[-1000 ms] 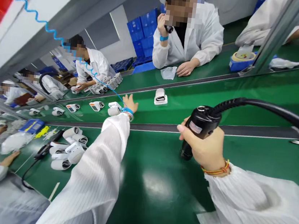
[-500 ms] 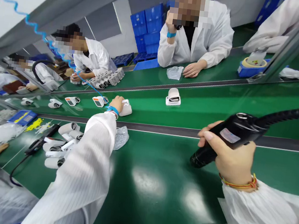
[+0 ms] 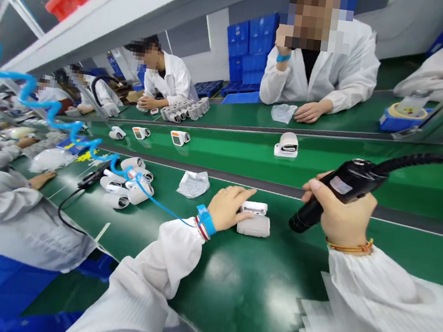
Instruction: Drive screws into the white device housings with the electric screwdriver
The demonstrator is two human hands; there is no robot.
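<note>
My left hand, with a blue wrist strap, lies at the left side of a white device with a rolled grey cuff. Its fingers are spread, the index finger reaching over the device's top edge and the thumb touching its side. The device rests on the green table. To the right, my right hand is wrapped round a black electric screwdriver, whose lower end points down and left above the table. A clear bag of small screws lies behind my left hand.
A pile of cuffed devices is at the left, near a co-worker's hand. More devices, one a white unit, stand on the green conveyor. A coiled blue cord crosses the left side.
My left hand has moved from the conveyor to the table, bringing the white device with it, and its fingers have opened. The view has shifted left; my right hand still holds the screwdriver.
</note>
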